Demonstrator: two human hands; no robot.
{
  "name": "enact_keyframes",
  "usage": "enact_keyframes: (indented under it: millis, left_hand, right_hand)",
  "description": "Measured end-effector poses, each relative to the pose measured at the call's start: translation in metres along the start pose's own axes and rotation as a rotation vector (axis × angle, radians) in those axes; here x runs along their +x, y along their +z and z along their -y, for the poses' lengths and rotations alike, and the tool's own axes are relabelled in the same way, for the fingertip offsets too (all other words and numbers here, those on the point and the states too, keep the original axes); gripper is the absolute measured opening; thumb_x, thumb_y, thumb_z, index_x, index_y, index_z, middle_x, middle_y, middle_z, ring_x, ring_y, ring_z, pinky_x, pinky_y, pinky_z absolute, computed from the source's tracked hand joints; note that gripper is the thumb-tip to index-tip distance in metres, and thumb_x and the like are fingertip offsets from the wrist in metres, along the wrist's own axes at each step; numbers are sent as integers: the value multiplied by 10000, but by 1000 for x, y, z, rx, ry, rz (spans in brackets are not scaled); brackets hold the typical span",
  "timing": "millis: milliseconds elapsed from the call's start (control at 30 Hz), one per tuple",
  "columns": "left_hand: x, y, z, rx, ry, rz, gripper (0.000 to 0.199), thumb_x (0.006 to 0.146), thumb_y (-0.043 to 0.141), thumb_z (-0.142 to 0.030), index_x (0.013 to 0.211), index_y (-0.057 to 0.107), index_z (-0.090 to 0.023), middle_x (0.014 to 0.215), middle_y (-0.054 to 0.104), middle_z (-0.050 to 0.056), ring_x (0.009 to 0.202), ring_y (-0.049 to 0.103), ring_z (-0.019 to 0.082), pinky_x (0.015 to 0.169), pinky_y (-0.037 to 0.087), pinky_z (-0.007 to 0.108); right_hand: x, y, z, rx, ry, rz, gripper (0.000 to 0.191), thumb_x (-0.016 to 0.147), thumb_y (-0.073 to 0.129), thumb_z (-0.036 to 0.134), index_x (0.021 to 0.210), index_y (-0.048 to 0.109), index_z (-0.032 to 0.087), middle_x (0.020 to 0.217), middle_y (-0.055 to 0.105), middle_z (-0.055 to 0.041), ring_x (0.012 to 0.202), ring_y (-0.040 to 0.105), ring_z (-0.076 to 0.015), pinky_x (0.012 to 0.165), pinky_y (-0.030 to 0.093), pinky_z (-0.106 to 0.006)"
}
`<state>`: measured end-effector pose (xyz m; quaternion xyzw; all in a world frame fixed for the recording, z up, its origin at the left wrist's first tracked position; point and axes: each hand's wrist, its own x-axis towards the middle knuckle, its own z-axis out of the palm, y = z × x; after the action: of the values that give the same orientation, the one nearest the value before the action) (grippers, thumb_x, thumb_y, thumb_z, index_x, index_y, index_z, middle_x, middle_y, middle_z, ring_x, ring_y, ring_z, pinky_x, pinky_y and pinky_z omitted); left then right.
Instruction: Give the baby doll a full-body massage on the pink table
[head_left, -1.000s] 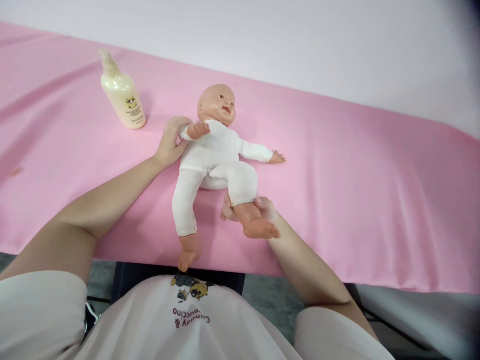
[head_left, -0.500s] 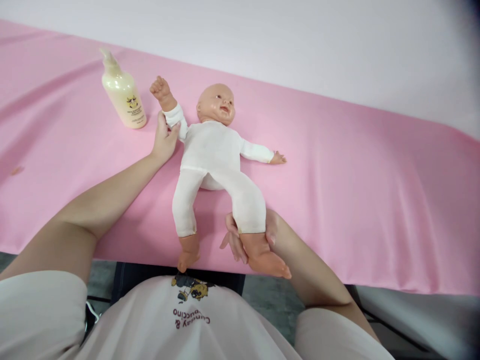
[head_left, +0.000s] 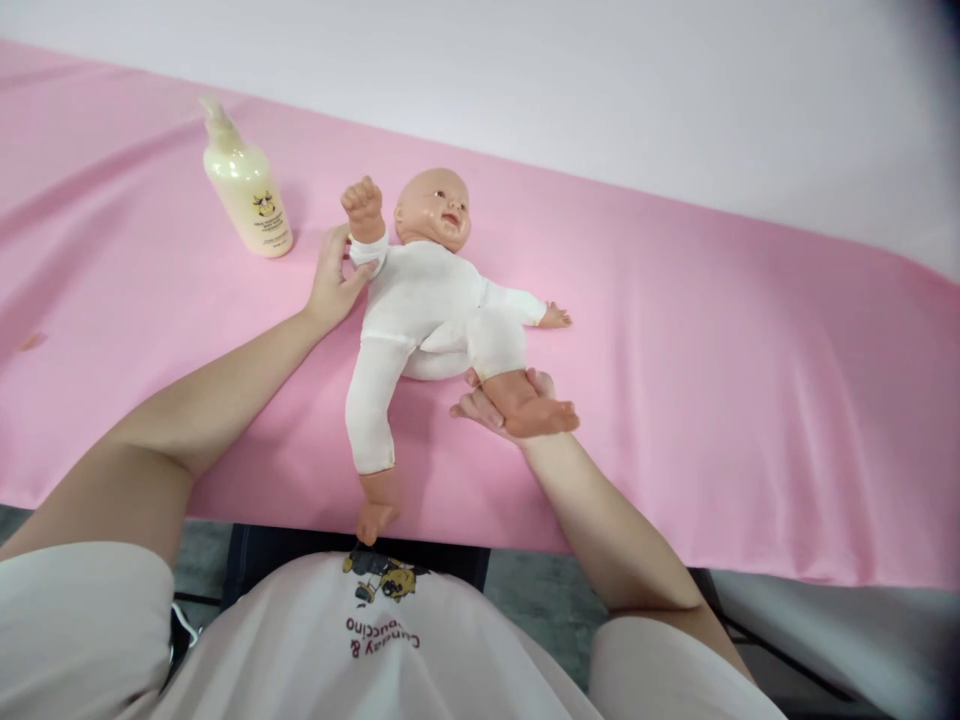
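A baby doll [head_left: 416, 290] in a white cloth suit lies on its back on the pink cloth, head away from me. My left hand [head_left: 335, 280] is closed around the doll's sleeved arm on the left side, and that arm's fist points up. Under the doll's leg on the right, my right hand [head_left: 499, 405] grips it near the ankle; the leg is bent and raised, and partly hides my fingers. The doll's other leg lies stretched toward me, its foot at the table's front edge. Its far arm rests out to the right.
A pale yellow pump bottle [head_left: 247, 190] with a cow picture stands left of the doll. Pink cloth [head_left: 720, 400] covers the table, with folds at the right. Behind it is a white surface [head_left: 600, 90]. The front edge runs close to my body.
My right hand has pushed the doll's leg up toward its body, bending it. My left hand has brought the doll's arm inward, nearer its head. The bottle has not moved.
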<state>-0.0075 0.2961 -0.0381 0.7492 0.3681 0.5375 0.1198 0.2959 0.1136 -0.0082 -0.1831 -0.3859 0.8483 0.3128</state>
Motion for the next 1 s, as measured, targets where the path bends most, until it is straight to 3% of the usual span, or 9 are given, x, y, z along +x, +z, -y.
enact_keyframes:
  millis: [100,200,367,600,733,900,1000]
  left_hand:
    - [-1,-3,-14,74,155,52,518,1017,469,-655,1342,504,-254,1287,594,87,1239,561,240,1042,470,489]
    - [-2,-5,-25,108,245,78,457,1004,525,-588,1339,553,-278,1335,583,108,1270,550,283,1092,436,536]
    - [-3,-4,-32,152,188,184,399,969,552,-565,1264,633,-308,1391,559,118,1323,500,339,1115,374,595]
    - [-2,-3,-34,133,204,226,353,969,553,-539,1224,653,-316,1383,553,117,1305,500,331,1119,365,591]
    - [-2,-3,-33,137,209,225,363,973,547,-548,1226,652,-309,1391,556,120,1317,499,340,1118,359,599]
    - [-3,-4,-33,143,197,202,419,979,522,-591,1265,625,-303,1387,571,123,1319,509,333,1104,386,587]
    - [-3,-4,-30,128,181,162,477,992,479,-637,1307,580,-294,1381,571,122,1318,515,317,1106,401,580]
  right_hand:
    - [2,2,9,17,-88,-147,631,761,572,767,1024,661,200,505,415,78,554,415,-171,827,513,-436]
    - [6,2,10,31,-89,-200,591,761,585,730,1011,680,203,502,409,75,565,426,-172,787,514,-415]
    - [6,0,4,48,-107,-215,545,769,628,700,988,695,206,518,468,63,575,485,-175,767,524,-396]
    - [5,-3,-1,25,-110,-244,582,798,625,713,1051,694,194,557,517,52,601,532,-176,812,534,-418]
    - [4,-1,1,6,-105,-194,566,808,627,717,1047,687,207,560,527,52,607,534,-177,840,520,-424]
    - [1,1,-1,-37,-89,-33,505,856,617,676,1005,673,197,599,601,33,605,554,-166,875,502,-412]
    - [-2,2,-6,-50,-54,75,586,803,663,726,989,664,170,629,647,13,594,573,-168,883,506,-428]
